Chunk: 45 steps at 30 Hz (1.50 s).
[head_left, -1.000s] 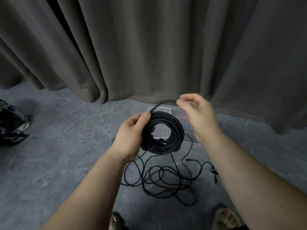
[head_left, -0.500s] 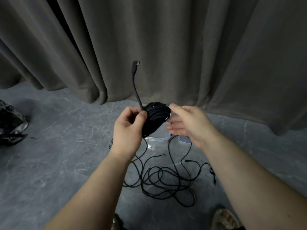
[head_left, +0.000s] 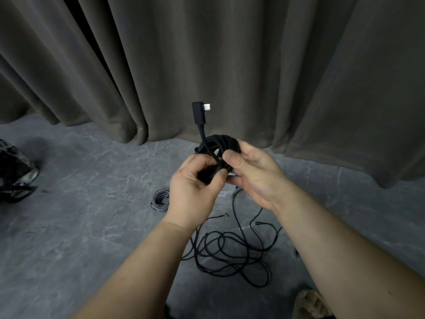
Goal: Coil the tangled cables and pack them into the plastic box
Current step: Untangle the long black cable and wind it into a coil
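Both hands hold a black coil (head_left: 220,143) up in front of the curtain (head_left: 230,54). The left hand (head_left: 195,185) curls round the coil's near side, thumb pressed on the bundle. The right hand (head_left: 255,171) grips the far side, thumb on top. The free end sticks up from the coil and ends in an angled plug (head_left: 199,111). The step in hand looks like securing that tail. To do it well, the left hand should keep the loops pinched flat while the right wraps the tail tightly across them, then tucks the plug under a turn so nothing springs open. Bending hard at the plug's neck would strain it.

The box (head_left: 226,191) sits on the floor (head_left: 92,215) just behind the hands, mostly hidden. A small grey coil (head_left: 158,200) lies left of it. A loose black tangle (head_left: 232,249) lies on the floor nearer the person, not yet coiled. A dark bag (head_left: 13,173) sits far left.
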Each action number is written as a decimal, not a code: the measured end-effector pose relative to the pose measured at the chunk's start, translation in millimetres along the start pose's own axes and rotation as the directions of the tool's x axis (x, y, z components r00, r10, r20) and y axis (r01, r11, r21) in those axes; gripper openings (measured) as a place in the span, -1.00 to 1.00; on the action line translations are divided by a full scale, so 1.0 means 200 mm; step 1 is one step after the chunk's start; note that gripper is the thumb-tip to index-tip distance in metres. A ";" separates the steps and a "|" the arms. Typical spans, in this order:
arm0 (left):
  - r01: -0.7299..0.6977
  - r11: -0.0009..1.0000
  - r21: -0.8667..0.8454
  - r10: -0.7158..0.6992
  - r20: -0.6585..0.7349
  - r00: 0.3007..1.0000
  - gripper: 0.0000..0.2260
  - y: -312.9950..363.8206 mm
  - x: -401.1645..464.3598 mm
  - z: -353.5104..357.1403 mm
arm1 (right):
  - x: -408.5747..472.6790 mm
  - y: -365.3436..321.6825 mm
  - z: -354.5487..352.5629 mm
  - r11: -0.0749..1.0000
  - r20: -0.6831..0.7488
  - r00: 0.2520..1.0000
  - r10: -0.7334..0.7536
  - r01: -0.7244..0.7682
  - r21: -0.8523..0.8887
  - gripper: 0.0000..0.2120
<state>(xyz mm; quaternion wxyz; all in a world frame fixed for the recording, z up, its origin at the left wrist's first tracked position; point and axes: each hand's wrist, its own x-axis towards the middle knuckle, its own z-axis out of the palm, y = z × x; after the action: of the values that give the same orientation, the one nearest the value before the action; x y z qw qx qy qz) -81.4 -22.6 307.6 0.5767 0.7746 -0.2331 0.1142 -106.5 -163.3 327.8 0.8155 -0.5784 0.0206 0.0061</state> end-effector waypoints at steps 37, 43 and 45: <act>0.626 0.419 -0.658 -0.660 0.253 0.708 -0.68 0.00 0.12 -0.11 | 0.01 0.08 0.08 0.914 -0.214 0.937 -0.276 0.187 -0.359 -0.56; 0.655 0.436 -0.617 -0.639 0.300 0.708 -0.84 0.00 0.11 -0.11 | 0.01 0.10 0.08 0.887 -0.172 0.940 -0.296 0.203 -0.415 -0.71; 0.655 0.442 -0.613 -0.617 0.323 0.718 -0.89 0.00 0.10 -0.12 | 0.02 0.10 0.08 0.885 -0.178 0.939 -0.295 0.198 -0.422 -0.70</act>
<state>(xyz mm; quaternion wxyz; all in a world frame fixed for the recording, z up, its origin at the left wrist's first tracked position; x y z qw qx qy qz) -61.2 -4.8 324.3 0.8148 0.5327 0.0350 -0.2260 -102.9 -142.1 313.8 0.6663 -0.7263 0.0419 -0.1634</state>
